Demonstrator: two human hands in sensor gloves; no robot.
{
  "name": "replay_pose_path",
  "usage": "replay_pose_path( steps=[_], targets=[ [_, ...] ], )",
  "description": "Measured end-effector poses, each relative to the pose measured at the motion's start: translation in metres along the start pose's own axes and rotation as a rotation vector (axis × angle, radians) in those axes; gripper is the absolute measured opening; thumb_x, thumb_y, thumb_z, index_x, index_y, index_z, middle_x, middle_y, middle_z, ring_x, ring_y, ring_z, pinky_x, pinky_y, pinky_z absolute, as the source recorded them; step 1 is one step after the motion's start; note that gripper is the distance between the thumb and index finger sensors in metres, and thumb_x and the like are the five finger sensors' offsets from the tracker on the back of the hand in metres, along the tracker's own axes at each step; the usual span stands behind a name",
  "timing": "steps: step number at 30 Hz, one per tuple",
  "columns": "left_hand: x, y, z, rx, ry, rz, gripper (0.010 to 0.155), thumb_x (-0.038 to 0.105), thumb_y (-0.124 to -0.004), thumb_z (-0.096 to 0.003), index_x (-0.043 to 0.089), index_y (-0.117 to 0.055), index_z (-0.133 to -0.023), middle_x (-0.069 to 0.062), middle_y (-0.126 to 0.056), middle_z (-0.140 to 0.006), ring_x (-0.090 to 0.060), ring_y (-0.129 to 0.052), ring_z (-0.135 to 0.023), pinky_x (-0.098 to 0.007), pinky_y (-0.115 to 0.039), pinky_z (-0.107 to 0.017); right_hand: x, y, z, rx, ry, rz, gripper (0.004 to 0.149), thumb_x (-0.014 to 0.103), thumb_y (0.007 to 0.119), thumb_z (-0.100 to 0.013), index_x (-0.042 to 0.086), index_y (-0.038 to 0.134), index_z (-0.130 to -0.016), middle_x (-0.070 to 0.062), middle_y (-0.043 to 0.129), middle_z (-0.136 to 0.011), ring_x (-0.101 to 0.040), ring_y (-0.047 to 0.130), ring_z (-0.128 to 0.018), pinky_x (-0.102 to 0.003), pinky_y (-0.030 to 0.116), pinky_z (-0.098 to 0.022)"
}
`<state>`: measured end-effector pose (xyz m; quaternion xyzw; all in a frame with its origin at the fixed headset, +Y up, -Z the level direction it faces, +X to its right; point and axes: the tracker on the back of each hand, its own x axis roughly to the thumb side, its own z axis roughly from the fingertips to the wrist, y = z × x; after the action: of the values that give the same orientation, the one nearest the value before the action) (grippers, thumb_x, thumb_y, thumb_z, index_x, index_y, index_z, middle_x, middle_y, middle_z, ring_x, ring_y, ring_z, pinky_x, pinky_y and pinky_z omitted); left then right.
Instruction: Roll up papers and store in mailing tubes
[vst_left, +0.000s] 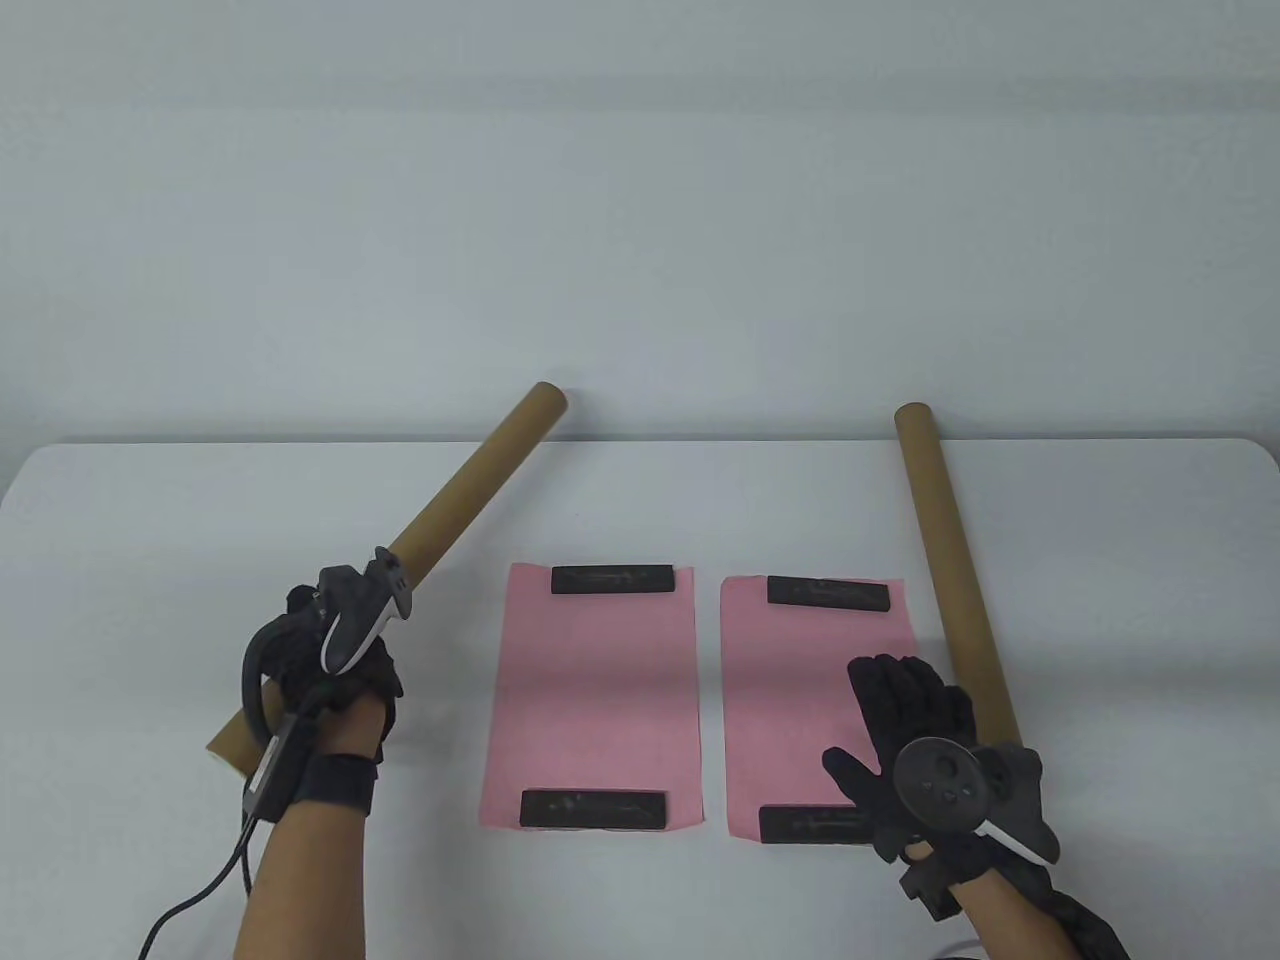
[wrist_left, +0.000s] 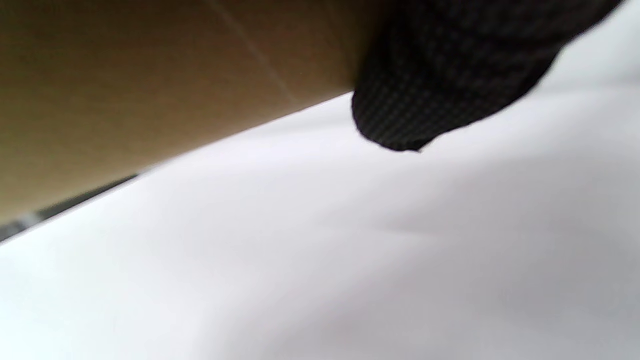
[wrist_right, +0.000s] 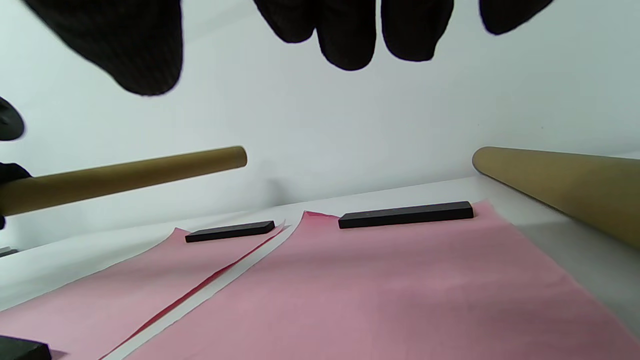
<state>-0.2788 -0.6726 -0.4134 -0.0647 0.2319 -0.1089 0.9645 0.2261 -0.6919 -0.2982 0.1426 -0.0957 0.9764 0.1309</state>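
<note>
Brown cardboard fills the left hand, its fingers curled round the left mailing tube, raised off the table, apparently for loading. The right hand hovers open-fingered over the right pink paper; dark bars hold both sheets flat.

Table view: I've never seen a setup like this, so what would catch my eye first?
Probably the two pink paper sheets lying flat side by side mid-table, each pinned by a dark bar at its far and near ends. Next, the long cardboard tubes: the left hand grips the left tube, while the right tube lies beside the open right hand, which hovers over the right sheet.
</note>
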Motion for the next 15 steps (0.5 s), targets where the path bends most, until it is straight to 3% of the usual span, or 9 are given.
replay_pose_path(
  steps=[5,11,15],
  targets=[
    [-0.015,0.014,0.039,0.21,-0.172,0.019,0.076,0.039,-0.102,-0.0328,0.041,-0.059,-0.096,-0.003,-0.066,-0.096,-0.02,-0.092,-0.081,-0.056,-0.076,-0.069,-0.009,0.0,-0.002,0.019,0.031,-0.088,0.088,0.056,0.077,-0.05,0.005,0.044,-0.114,-0.025,0.051,-0.115,-0.06,0.054,-0.105,-0.078,0.048,-0.066],
    [-0.016,0.015,0.076,0.323,-0.288,0.075,0.076,0.039,-0.102,-0.032,0.046,-0.06,-0.094,0.001,-0.066,-0.098,-0.019,-0.089,-0.086,-0.06,-0.071,-0.071,-0.016,-0.009,-0.001,-0.02,0.037,-0.189,0.089,0.057,0.077,-0.049,0.005,0.044,-0.113,-0.025,0.051,-0.114,-0.06,0.056,-0.104,-0.078,0.048,-0.065],
    [-0.014,0.014,0.096,0.419,-0.372,0.095,0.075,0.039,-0.103,-0.0307,0.05,-0.061,-0.092,0.005,-0.07,-0.099,-0.024,-0.085,-0.096,-0.064,-0.066,-0.072,-0.017,-0.005,-0.001,0.019,0.016,-0.261,0.092,0.059,0.078,-0.049,0.005,0.042,-0.114,-0.024,0.05,-0.115,-0.059,0.056,-0.105,-0.078,0.049,-0.066]
  ],
)
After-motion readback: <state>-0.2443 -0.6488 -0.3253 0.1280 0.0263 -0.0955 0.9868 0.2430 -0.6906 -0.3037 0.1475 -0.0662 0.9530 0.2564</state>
